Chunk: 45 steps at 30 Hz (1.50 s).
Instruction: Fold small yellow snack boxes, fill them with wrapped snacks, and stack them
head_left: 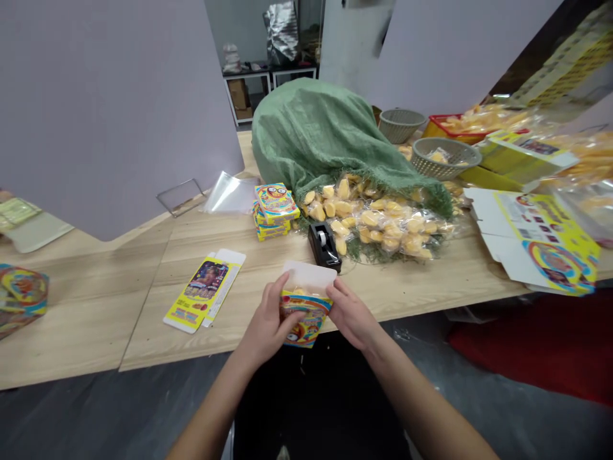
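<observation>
Both my hands hold a small colourful cardboard box (304,313) at the table's front edge. Its white top flap stands open and yellow pieces show inside. My left hand (269,322) wraps the box's left side with fingers closed on it. My right hand (351,314) grips the right side, fingers at the flap. Just behind the box sits a black tape dispenser (324,245). A pile of bagged yellow toys (378,220) spills from a green sack (320,131) beyond it.
A stack of closed colourful boxes (272,211) stands left of the pile. A flat unfolded box (205,289) lies to the left, more flat cartons (541,239) to the right. Grey baskets (444,156) and a grey divider panel (110,108) stand at the back.
</observation>
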Available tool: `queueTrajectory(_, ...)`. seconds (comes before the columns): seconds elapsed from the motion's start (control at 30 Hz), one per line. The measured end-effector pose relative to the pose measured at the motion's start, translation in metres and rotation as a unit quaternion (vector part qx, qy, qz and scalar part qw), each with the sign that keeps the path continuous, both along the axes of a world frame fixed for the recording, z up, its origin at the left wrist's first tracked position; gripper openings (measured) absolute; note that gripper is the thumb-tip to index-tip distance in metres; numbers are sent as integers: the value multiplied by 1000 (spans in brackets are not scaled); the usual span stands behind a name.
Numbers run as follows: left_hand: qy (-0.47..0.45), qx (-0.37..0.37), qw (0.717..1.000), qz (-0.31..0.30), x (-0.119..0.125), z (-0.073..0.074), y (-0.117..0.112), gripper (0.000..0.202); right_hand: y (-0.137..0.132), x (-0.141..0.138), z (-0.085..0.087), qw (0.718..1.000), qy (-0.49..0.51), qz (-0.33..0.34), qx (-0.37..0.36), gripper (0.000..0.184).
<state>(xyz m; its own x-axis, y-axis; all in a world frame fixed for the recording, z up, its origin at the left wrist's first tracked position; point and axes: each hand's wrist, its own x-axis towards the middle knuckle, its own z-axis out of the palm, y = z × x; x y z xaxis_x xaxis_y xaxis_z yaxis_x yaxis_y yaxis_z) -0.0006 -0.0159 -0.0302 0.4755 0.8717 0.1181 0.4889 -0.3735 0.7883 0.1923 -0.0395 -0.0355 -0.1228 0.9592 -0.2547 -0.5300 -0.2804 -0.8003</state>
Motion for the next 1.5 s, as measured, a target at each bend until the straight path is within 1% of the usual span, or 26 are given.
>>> queueTrajectory(0.1,-61,6,998,12,4,1,-3,45,5,10,10,996,56,71,-5,46)
queueTrajectory(0.17,-94,6,995,30,4,2,-4,36,4,14,12,993,71,92,0,41)
queueTrajectory(0.23,-106,6,994,34,4,1,-4,31,4,15,12,995,44,90,-3,41)
queueTrajectory(0.3,-107,6,994,38,2,-2,-5,35,6,16,12,996,-24,89,-2,43)
queueTrajectory(0.33,-112,6,993,46,1,-3,-6,38,7,17,13,993,-72,93,17,41)
queueTrajectory(0.37,-121,3,991,57,1,-4,-6,40,8,19,14,986,-125,98,52,38)
queueTrajectory(0.43,-145,-18,987,74,-1,-4,-8,38,10,25,18,959,-211,115,148,33)
queueTrajectory(0.47,-154,-30,985,74,-1,-3,-8,34,10,28,20,945,-231,133,190,33)
queueTrajectory(0.5,-155,-37,985,68,-1,-2,-8,30,11,31,23,935,-235,154,217,34)
queueTrajectory(0.53,-149,-39,986,60,-1,-1,-8,27,12,33,26,933,-230,166,223,36)
queueTrajectory(0.57,-138,-36,988,51,-1,0,-9,26,13,33,28,936,-223,169,211,37)
queueTrajectory(0.63,-111,-18,993,37,0,0,-8,26,16,29,31,951,-212,157,161,35)
queueTrajectory(0.67,-103,-11,994,36,1,-1,-8,27,17,26,33,956,-211,151,139,31)
queueTrajectory(0.7,-107,-8,993,40,2,-2,-8,30,18,22,33,957,-212,151,126,27)
queueTrajectory(0.73,-123,-12,991,47,3,-4,-8,35,19,20,34,955,-217,157,126,27)
queueTrajectory(0.8,-166,-36,984,55,4,-6,-8,44,21,17,35,939,-252,174,157,42)
queueTrajectory(0.83,-182,-51,980,53,4,-7,-8,48,22,17,35,927,-282,176,175,44)
queueTrajectory(0.87,-192,-62,978,49,4,-8,-8,50,23,18,36,914,-310,175,193,43)
queueTrajectory(0.93,-193,-65,978,40,3,-8,-7,54,24,20,37,894,-352,166,223,35)
queueTrajectory(1.07,-173,-45,983,38,1,-9,-7,59,24,21,37,869,-394,142,263,31)
queueTrajectory(1.17,-146,-36,987,54,2,-7,-8,57,21,19,36,851,-421,133,286,34)
queueTrajectory(1.23,-120,-24,991,55,4,-2,-9,54,19,20,35,847,-419,145,294,36)
queueTrajectory(1.3,-101,-9,994,32,5,3,-10,43,17,23,35,846,-404,172,303,36)
queueTrajectory(1.4,-112,4,994,2,6,9,-10,27,14,28,34,835,-402,195,322,36)
queueTrajectory(1.47,-122,11,992,10,6,10,-10,23,9,28,33,828,-421,183,324,39)
queueTrajectory(1.5,-124,22,992,24,5,10,-9,22,5,26,31,828,-433,160,318,42)
